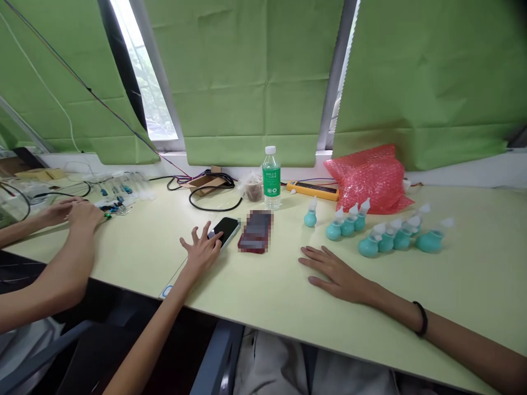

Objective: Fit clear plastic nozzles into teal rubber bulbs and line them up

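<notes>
My left hand is over a dark-screened phone, fingers spread, with a fingertip touching its screen. Just right of that phone lies a second, red-edged phone-like object, blurred by pixels. My right hand rests flat on the table with its fingers apart, holding nothing. Beyond it stand several small teal squeeze bulbs with clear pointed tips; a single bulb stands apart at the left, one short row is in the middle, and another row sits nearer me. One bulb is at the far right.
A water bottle stands behind the phones, beside a bagged cup. Behind the bulbs are a yellow meter-like device and a red bubble-wrap bag. Black cable coils at back. At left, another person's hands work near small parts.
</notes>
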The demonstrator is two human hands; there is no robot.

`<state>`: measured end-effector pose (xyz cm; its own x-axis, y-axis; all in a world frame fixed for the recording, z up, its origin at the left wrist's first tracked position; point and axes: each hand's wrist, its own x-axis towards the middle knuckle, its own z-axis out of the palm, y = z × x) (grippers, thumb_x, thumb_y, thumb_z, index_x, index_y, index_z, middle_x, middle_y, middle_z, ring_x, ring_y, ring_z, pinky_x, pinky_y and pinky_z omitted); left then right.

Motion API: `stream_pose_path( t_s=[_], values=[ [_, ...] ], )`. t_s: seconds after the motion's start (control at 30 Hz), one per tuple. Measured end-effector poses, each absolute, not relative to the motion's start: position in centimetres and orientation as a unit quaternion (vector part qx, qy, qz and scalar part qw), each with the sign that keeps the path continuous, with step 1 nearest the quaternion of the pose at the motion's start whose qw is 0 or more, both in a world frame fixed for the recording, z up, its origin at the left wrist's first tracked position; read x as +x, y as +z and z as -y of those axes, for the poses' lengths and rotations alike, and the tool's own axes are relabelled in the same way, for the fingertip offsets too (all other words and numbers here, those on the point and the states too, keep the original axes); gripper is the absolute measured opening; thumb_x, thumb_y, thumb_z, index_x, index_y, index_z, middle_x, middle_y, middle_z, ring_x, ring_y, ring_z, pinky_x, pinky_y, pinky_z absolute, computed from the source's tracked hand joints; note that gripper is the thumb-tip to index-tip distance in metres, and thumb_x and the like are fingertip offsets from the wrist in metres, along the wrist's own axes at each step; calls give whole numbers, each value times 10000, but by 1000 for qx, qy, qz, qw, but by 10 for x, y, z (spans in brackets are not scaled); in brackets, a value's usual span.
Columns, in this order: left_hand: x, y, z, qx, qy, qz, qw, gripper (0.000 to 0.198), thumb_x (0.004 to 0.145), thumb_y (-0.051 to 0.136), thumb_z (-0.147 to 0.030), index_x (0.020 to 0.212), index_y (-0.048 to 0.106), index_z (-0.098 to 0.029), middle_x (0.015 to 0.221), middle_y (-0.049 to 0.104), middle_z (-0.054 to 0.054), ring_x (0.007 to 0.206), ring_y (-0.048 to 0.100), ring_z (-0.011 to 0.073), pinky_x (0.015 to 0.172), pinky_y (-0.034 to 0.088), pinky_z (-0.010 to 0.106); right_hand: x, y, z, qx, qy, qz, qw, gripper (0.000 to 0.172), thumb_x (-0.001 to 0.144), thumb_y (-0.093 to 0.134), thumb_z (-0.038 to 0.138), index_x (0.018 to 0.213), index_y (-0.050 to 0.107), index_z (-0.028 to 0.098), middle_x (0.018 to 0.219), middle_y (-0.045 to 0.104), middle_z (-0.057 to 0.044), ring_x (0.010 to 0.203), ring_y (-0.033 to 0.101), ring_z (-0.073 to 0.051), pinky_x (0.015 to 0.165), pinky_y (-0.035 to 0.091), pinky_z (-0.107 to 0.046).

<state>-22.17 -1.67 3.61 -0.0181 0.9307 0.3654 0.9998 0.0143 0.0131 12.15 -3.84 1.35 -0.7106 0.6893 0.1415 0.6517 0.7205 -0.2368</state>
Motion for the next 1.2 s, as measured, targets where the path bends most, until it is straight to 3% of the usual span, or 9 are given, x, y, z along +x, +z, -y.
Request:
stream_pose_path(
  t_s=[0.17,0.3,0.47,0.57,0.67,0.8,0.97,1.07,1.2],
  values=[
    [-183,56,26,-698,-241,650,179,353,801,284,-300,1126,423,-289,1290,261,41,1152,196,290,887,152,539,120,15,38,-372,77,918,109,458,808,297,427,1228,310,246,1315,258,-42,1208,210,-191,984,123,-450],
    [-106,66,18,-841,-292,452,54,507,757,368,-346,1230,267,-194,1267,273,90,1132,270,235,926,244,383,119,11,36,-376,81,915,124,443,803,308,423,1202,354,237,1294,303,-46,1198,237,-196,980,135,-456],
    [-24,58,-26,-831,-409,375,-48,683,682,483,-388,1256,179,-178,1328,95,115,1214,73,288,956,134,442,120,7,35,-376,86,911,145,433,793,324,426,1174,394,233,1254,369,-56,1179,274,-208,973,146,-465],
    [-4,45,-47,-785,-459,404,-104,689,699,478,-396,1268,133,-216,1331,100,98,1226,37,264,963,129,429,120,7,35,-375,79,911,153,425,791,328,420,1161,411,226,1249,375,-61,1166,297,-214,963,175,-465],
    [-1,27,-57,-775,-456,407,-162,649,701,480,-405,1252,185,-230,1302,207,95,1212,127,256,955,175,413,119,6,36,-373,62,908,179,406,788,342,406,1134,438,217,1204,430,-65,1135,345,-215,954,216,-453],
    [-6,7,-61,-789,-428,384,-215,552,744,434,-305,1239,215,-200,1165,410,97,1062,386,211,883,299,353,122,4,34,-375,23,888,267,334,784,364,344,1073,475,218,1107,505,-61,1066,414,-208,917,310,-410],
    [-7,2,-66,-780,-420,412,-213,556,749,416,-275,1240,180,-162,1082,446,112,909,476,179,791,359,314,126,7,26,-443,-75,795,408,298,761,392,281,1038,462,197,1136,428,-93,1055,383,-239,892,318,-434],
    [-3,3,-71,-776,-401,439,-208,518,715,474,-261,1184,275,-168,1081,424,105,889,476,166,769,363,294,124,13,22,-479,-98,779,393,299,750,396,265,1034,452,187,1126,393,-105,1059,349,-252,895,307,-435],
    [2,2,-76,-763,-418,455,-191,298,735,449,-247,1015,406,-155,1022,446,88,891,464,149,772,356,284,120,20,18,-480,-81,802,345,312,744,393,254,1043,429,172,1102,382,-109,1057,343,-250,896,311,-413]
  ],
)
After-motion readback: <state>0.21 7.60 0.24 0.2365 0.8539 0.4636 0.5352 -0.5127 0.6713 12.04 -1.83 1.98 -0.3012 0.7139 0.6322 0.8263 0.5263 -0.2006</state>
